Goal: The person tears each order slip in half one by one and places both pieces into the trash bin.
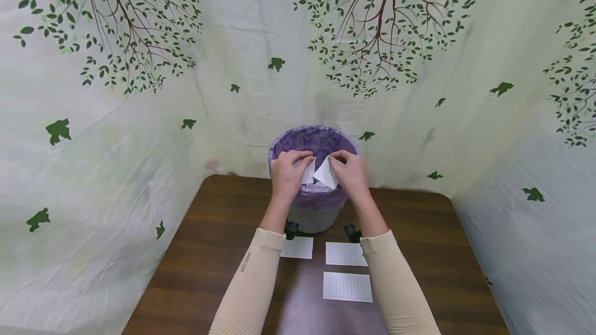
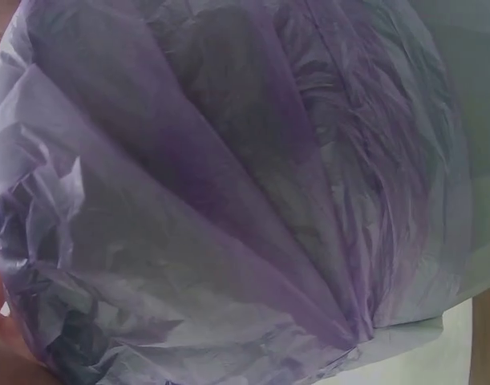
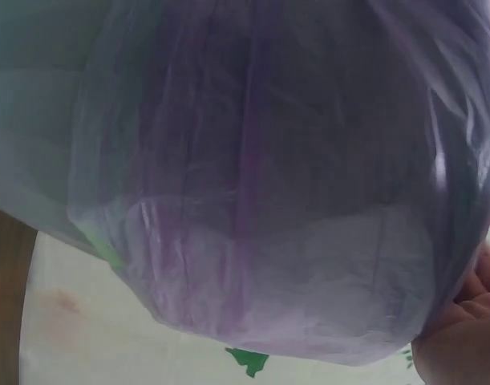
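Observation:
A bin (image 1: 313, 219) lined with a purple plastic bag (image 1: 321, 200) stands at the far end of the table. Over its opening, my left hand (image 1: 286, 173) pinches a white piece of paper (image 1: 309, 172) between thumb and fingers. Close beside it, my right hand (image 1: 351, 173) pinches a second white piece of paper (image 1: 327, 173), tilted toward the first. Both wrist views are filled mostly by the purple bag (image 2: 228, 208), with part of the left hand (image 2: 12, 353) and part of the right hand (image 3: 461, 341) at their edges; the papers are hidden there.
On the brown table (image 1: 209, 252) lie three lined white cards: one card (image 1: 298, 248) near the left forearm, another card (image 1: 344, 254) by the right forearm, and a third card (image 1: 347, 287) nearer me. A leaf-printed curtain (image 1: 233, 133) hangs behind the bin.

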### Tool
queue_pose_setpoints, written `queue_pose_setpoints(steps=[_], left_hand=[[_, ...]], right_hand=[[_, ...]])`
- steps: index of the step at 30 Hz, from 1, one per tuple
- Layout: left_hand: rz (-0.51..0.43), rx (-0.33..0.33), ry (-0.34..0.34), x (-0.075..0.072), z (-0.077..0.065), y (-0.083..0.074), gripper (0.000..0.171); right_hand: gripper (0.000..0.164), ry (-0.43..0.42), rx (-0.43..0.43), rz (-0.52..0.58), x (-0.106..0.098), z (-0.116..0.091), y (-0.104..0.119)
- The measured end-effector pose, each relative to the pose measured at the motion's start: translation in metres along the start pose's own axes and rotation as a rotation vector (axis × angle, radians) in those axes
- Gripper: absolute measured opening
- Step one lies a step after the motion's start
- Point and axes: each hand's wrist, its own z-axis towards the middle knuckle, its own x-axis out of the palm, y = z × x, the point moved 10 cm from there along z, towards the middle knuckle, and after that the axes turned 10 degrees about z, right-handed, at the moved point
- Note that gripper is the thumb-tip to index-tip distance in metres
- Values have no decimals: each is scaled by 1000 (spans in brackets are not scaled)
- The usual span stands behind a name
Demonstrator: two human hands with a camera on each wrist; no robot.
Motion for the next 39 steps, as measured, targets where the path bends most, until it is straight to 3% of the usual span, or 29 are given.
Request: queue_pose_setpoints(steps=[5, 10, 18, 26, 31, 39], left_hand=[[14, 8, 38, 2, -2, -1, 29], [-16, 21, 27, -3, -5, -4, 28], [-91, 58, -34, -20, -11, -9, 25], [-215, 59, -91, -36, -27, -11, 22], [-232, 57, -119, -46, -40, -13, 22], [-300, 43, -105, -51, -70, -8, 23]], right_hand=[[25, 18, -53, -88, 2, -1, -1], [29, 14, -105, -98, 0, -4, 0], [28, -8, -95, -10, -10, -13, -1], [22, -72, -105, 131, -28, -26, 3], [20, -108, -115, 232, -37, -38, 7], [18, -114, -141, 336, -45, -66, 8]])
